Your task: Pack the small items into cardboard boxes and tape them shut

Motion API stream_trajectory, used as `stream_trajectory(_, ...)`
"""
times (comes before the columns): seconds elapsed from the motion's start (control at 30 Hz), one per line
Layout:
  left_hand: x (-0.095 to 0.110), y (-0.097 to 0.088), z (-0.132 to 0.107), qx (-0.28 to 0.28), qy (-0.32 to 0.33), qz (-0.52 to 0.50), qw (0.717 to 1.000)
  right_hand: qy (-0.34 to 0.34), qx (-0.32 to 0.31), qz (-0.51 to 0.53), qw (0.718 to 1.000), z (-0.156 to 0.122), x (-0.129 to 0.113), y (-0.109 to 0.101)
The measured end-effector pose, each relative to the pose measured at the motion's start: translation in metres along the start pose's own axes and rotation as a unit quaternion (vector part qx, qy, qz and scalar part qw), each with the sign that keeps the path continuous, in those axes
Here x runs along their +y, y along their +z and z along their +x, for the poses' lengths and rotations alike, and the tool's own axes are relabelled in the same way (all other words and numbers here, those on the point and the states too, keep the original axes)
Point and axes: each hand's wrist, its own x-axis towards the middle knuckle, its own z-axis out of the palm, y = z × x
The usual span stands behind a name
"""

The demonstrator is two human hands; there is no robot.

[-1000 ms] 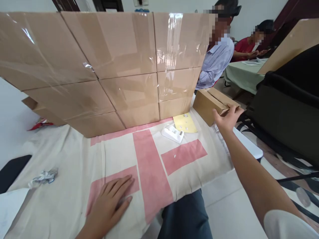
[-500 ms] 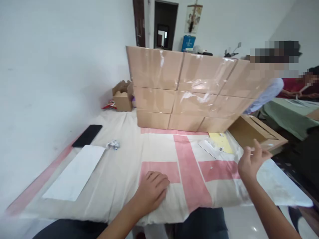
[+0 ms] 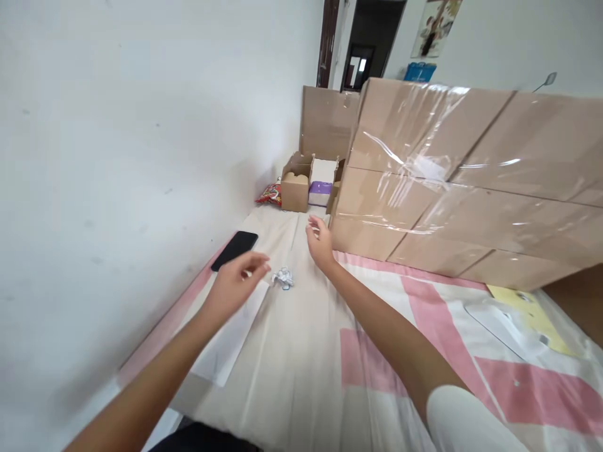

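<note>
My left hand [image 3: 238, 276] is in the air over the upper end of a white sheet of paper [image 3: 230, 348], just left of a crumpled bit of paper [image 3: 283, 278]. Its fingers are bent, with a gap between thumb and forefinger, and nothing shows in them. Farther forward, my right hand [image 3: 320, 242] reaches out near the lower left corner of a large taped cardboard panel [image 3: 405, 201]. Its fingers are loosely curled and apart, holding nothing. A black phone [image 3: 238, 246] lies beside my left hand, close to the wall.
Small cardboard boxes [image 3: 295, 193], a purple and white pack [image 3: 320, 192] and a red packet [image 3: 269, 194] stand at the far end. To the right, a yellow sheet [image 3: 541, 323] and clear plastic [image 3: 509, 323] lie on the pink and white cloth [image 3: 372, 289]. A wall runs along the left.
My view has turned left. My left hand has risen off the cloth and moved forward to the paper. My right hand has swung across from the right, by the open box, to the panel's left end.
</note>
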Motion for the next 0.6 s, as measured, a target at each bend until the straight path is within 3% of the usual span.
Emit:
stream_trajectory(0.1, -0.017, 0.015, 0.096, 0.036, -0.075, -0.045, 0.996, 0.054, 0.021, 0.028, 0.998, 0.043, 0.023, 0.054)
stream_trajectory(0.23, -0.033, 0.051, 0.202, 0.071, -0.152, -0.106, 0.98, 0.11, 0.077, 0.055, 0.989, 0.081, 0.057, 0.094)
stream_trajectory(0.33, -0.05, 0.07, 0.269, 0.101, -0.203, -0.132, 0.965, 0.129, 0.084, 0.068, 0.986, 0.091, 0.084, 0.105)
stream_trajectory(0.43, -0.071, 0.077, 0.33, 0.119, -0.218, -0.145, 0.958, 0.137, 0.079, 0.091, 0.983, 0.093, 0.103, 0.108)
stream_trajectory(0.53, -0.09, 0.08, 0.374, 0.126, -0.182, -0.131, 0.966, 0.142, 0.078, 0.116, 0.98, 0.095, 0.109, 0.109)
stream_trajectory(0.6, -0.098, 0.082, 0.39, 0.132, -0.108, -0.107, 0.979, 0.148, 0.072, 0.117, 0.98, 0.097, 0.107, 0.109)
